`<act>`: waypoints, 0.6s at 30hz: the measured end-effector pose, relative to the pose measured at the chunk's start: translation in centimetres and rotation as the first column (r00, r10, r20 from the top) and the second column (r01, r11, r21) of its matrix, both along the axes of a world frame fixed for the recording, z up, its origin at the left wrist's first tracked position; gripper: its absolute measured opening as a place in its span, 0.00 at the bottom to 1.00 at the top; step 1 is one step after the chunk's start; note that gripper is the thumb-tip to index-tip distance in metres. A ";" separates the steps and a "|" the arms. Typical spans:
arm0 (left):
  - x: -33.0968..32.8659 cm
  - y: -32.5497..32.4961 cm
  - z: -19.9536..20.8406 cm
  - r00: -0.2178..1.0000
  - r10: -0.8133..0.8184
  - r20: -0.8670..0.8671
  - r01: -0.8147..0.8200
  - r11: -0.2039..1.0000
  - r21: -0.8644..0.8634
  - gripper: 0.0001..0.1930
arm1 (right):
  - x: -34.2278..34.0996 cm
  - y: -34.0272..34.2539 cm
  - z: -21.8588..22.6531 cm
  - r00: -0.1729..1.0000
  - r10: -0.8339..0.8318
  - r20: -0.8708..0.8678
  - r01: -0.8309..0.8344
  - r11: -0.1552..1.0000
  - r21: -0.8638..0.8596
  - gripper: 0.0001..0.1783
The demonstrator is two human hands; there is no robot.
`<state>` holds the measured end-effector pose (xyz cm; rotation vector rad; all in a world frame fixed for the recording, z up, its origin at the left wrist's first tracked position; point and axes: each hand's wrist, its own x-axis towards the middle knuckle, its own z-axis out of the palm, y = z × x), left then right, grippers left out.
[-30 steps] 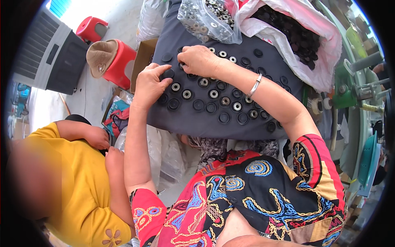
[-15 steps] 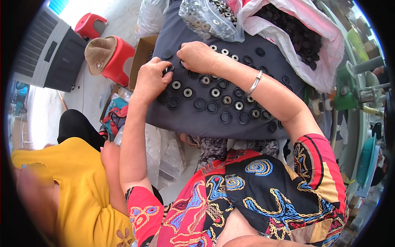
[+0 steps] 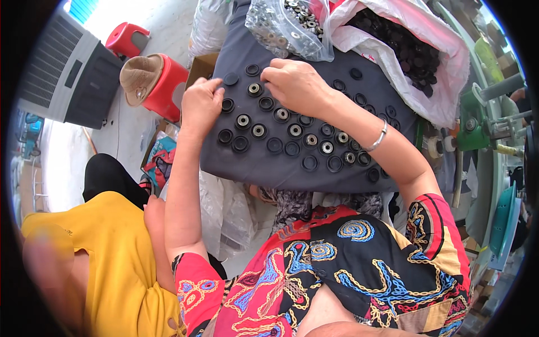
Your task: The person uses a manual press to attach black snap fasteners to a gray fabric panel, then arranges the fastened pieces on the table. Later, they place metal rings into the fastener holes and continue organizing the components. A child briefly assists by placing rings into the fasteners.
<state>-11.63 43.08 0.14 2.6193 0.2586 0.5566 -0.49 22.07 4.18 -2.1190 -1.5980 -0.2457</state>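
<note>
Black rubber caps (image 3: pixel 240 144) lie in loose rows on a dark grey cloth (image 3: pixel 252 165). Several hold a silvery ring-shaped bearing (image 3: pixel 243 121). At the left edge of the rows is my left hand (image 3: pixel 200 106), thumb and fingers pinched beside a flat black disc (image 3: pixel 231 79); what is in the pinch, if anything, is hidden. Just below its fingertips lies a black cap (image 3: pixel 227 105). My right hand (image 3: pixel 296 84) hovers over the upper rows with curled fingers, right of a cap with a bearing (image 3: pixel 255 90). Its fingertips hide whatever they grip.
A clear plastic bag of bearings (image 3: pixel 281 33) lies at the cloth's far edge, beside a white sack of black caps (image 3: pixel 359 45). At the left a person in yellow (image 3: pixel 112 241) sits close to my left arm. Red stools (image 3: pixel 168 84) and a green machine (image 3: pixel 471 132) stand around.
My right hand has moved right, uncovering a cap and a bearing-filled cap at the upper left. My left hand has drawn slightly left and up, and a cap shows below its fingers.
</note>
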 end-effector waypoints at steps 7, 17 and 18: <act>3.8 1.1 -0.6 0.976 -0.216 0.003 0.213 0.966 0.148 0.11 | 0.0 -3.1 1.7 0.996 -0.022 -0.090 0.032 0.993 0.113 0.05; 4.6 0.5 -0.4 0.969 -0.012 -0.246 0.092 0.943 0.319 0.12 | 5.7 -9.6 2.1 0.940 -0.282 -0.189 0.319 0.925 0.205 0.07; 4.7 0.4 -0.4 0.961 0.015 -0.277 0.085 0.935 0.345 0.13 | 6.0 -9.6 2.2 0.936 -0.287 -0.203 0.325 0.927 0.187 0.07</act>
